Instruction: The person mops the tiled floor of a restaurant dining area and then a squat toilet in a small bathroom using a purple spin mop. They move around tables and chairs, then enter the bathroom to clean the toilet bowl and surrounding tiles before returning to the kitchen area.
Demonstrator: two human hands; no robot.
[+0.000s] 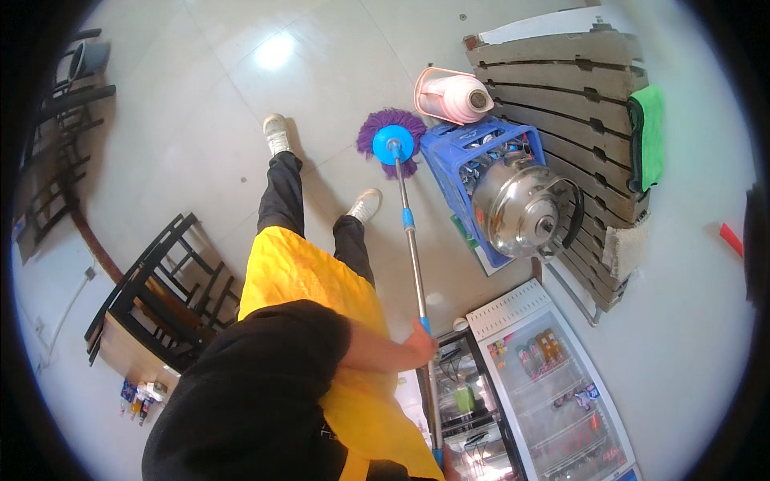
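Observation:
My left hand [420, 345] grips the metal pole of a mop [415, 258] at its blue collar, the arm reaching across my yellow apron [301, 264]. At the lower edge of the picture, part of my right hand [450, 466] is around the blue grip at the pole's upper end; most of it is cut off. The mop's purple strand head [374, 129], under a blue disc, rests on the tiled floor [222, 144] ahead of my shoes. Right beside the head stands a blue plastic crate [442, 168] of bottles.
A steel kettle [517, 210] sits on the crate, near a pink thermos flask [451, 99]. Slatted wood [559, 78] stands on the right, a green cloth [652, 138] over its edge. A glass-door drinks cooler [553, 385] is close on my right. Dark chairs [174, 288] and a table are left.

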